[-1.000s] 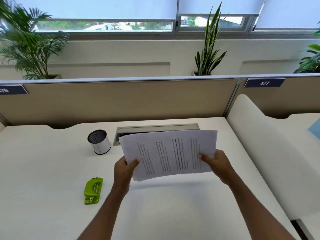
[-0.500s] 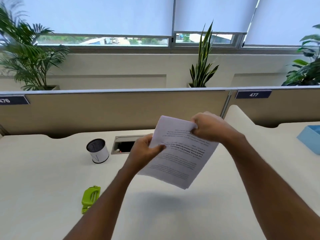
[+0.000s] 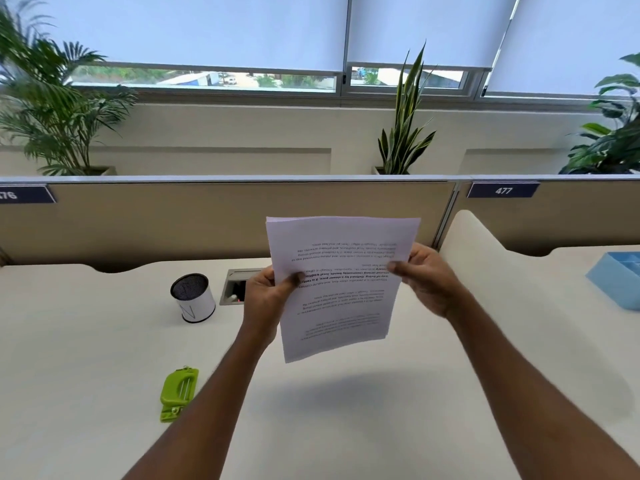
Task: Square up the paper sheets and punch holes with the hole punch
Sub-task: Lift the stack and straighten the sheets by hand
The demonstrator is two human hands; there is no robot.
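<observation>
Sheets (image 3: 337, 292) held upright in mid-air above desk (image 3: 86, 375), print upside down. Left hand (image 3: 266, 296) and right hand (image 3: 427, 278) pinching opposite side edges. Punch (image 3: 178, 393) flat on desk, down-left of sheets, untouched; cup (image 3: 192, 301) left of sheets.

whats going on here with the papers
A person holds a stack of printed paper sheets upright above the desk, left hand and right hand gripping the side edges; the text faces them upside down. The green hole punch lies untouched on the desk near the left forearm.
</observation>
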